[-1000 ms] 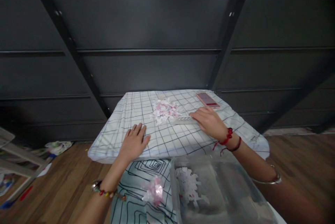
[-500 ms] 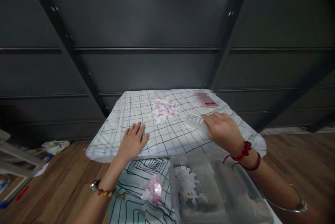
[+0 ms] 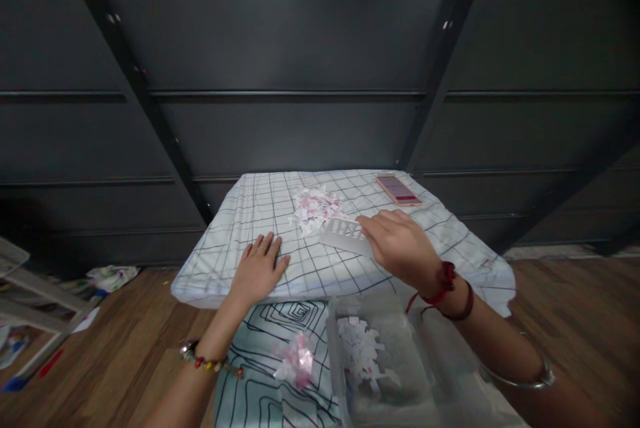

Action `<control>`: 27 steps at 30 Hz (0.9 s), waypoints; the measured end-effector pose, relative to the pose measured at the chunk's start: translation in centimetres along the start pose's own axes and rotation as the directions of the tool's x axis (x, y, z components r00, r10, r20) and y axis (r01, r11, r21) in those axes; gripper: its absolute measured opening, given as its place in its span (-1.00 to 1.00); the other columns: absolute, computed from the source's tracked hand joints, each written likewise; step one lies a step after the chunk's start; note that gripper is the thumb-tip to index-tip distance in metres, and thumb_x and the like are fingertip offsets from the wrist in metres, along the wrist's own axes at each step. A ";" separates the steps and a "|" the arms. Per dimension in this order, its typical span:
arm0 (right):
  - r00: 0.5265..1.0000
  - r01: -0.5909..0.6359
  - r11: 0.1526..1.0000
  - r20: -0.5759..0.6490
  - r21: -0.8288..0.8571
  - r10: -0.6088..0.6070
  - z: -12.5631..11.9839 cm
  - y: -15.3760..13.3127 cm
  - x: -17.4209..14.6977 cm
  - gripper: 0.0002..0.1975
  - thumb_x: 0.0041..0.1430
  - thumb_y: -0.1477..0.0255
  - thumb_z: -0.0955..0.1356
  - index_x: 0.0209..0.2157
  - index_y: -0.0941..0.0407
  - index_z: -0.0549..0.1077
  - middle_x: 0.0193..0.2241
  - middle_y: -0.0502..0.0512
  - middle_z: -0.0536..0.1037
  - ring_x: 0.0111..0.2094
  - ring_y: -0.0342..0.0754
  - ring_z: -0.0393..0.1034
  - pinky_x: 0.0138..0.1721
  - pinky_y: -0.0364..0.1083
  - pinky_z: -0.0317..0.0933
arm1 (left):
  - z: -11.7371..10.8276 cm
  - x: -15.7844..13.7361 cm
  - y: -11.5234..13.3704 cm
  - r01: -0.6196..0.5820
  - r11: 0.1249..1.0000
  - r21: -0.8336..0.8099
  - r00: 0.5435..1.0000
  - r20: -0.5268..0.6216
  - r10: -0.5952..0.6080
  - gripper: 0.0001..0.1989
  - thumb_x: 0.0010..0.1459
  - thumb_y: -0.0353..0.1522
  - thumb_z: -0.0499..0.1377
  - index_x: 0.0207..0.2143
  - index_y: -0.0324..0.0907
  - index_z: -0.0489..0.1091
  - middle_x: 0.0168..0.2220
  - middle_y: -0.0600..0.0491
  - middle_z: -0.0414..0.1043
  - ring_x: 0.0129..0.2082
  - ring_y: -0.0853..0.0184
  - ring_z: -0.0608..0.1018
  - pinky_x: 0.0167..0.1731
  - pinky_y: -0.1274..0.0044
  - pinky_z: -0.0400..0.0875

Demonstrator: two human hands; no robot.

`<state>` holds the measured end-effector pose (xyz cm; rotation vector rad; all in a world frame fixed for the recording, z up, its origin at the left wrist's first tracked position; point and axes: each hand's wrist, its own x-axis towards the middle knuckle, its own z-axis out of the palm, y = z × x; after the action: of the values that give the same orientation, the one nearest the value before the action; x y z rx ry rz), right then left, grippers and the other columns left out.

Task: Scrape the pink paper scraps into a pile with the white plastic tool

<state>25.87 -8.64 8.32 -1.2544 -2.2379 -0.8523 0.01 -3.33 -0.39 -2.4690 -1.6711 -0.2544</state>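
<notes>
My right hand (image 3: 400, 238) grips a flat, whitish plastic piece with slots along its upper edge (image 3: 343, 236), holding it by its right end. The piece's far end is at the near side of a heap of white and pink paper scraps (image 3: 317, 205). My left hand (image 3: 260, 269) lies flat on the white grid-patterned cloth (image 3: 220, 265), fingers spread, to the near left of the heap. Below my right forearm stands a clear plastic box (image 3: 336, 361) with more white paper scraps (image 3: 359, 348) inside, at its left.
A pink-edged phone (image 3: 399, 191) lies at the cloth's far right. Crumpled pink and clear plastic (image 3: 300, 360) rests on a green line-patterned cloth (image 3: 250, 375) left of the box. Dark panels (image 3: 290, 135) rise behind the table. A light frame (image 3: 40, 305) stands on the floor at left.
My right hand has moved left, bringing the slotted plastic piece up to the paper heap. My left hand remains flat on the cloth. The whole view has shifted slightly.
</notes>
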 end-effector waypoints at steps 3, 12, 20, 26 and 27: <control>0.997 0.057 0.995 0.045 0.083 -0.061 0.4 1.1 -0.2 -0.76 0.09 0.61 0.19 -0.27 0.23 0.45 -0.52 0.08 0.47 -0.42 -0.07 0.24 -0.31 -0.09 0.00 | 0.0 0.0 0.0 0.002 1.000 -0.001 1.000 0.002 -0.002 -0.49 0.24 -0.17 -0.12 0.12 -0.30 0.16 0.17 -0.14 0.08 0.16 0.06 0.13 0.07 0.25 0.05; 0.991 0.128 0.966 -0.003 0.224 -0.130 -0.5 2.5 -1.7 -0.80 0.17 0.53 0.18 -0.33 0.17 0.42 -0.52 0.04 0.46 -0.41 -0.11 0.25 -0.28 -0.11 0.04 | 0.2 -0.1 -0.1 -0.002 0.999 -0.036 0.999 -0.044 0.001 -0.52 0.23 -0.17 -0.11 0.10 -0.26 0.18 0.15 -0.13 0.13 0.15 0.06 0.15 0.06 0.24 0.07; 0.997 -0.023 0.998 0.068 -0.063 0.028 -1.6 1.7 -2.8 -0.78 0.07 0.62 0.19 -0.37 0.21 0.45 -0.56 0.09 0.44 -0.45 -0.06 0.22 -0.35 -0.08 -0.01 | 0.2 -0.1 0.0 0.009 0.999 -0.033 1.000 -0.022 -0.009 -0.50 0.23 -0.18 -0.10 0.11 -0.29 0.17 0.16 -0.14 0.10 0.16 0.06 0.13 0.08 0.26 0.04; 0.994 -0.033 0.999 0.101 -0.024 0.035 -2.1 -1.4 -1.9 -0.77 0.01 0.65 0.18 -0.43 0.20 0.44 -0.60 0.07 0.40 -0.49 -0.08 0.15 -0.37 -0.10 -0.06 | 0.1 -0.2 -0.1 -0.002 0.999 -0.033 1.000 -0.023 0.001 -0.52 0.24 -0.18 -0.11 0.11 -0.26 0.16 0.17 -0.13 0.09 0.16 0.08 0.13 0.08 0.26 0.04; 0.993 -0.032 0.999 0.116 -0.010 0.033 -2.3 -2.0 -1.6 -0.77 0.00 0.66 0.18 -0.45 0.19 0.43 -0.61 0.07 0.39 -0.50 -0.09 0.14 -0.37 -0.11 -0.07 | 0.0 -0.2 0.0 -0.001 1.000 -0.031 1.000 -0.017 0.000 -0.52 0.24 -0.19 -0.11 0.11 -0.27 0.16 0.17 -0.14 0.09 0.16 0.08 0.13 0.08 0.26 0.04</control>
<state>25.14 -11.97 8.33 -1.3732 -2.2988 -0.7951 -0.07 -3.47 -0.45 -2.4824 -1.6725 -0.3024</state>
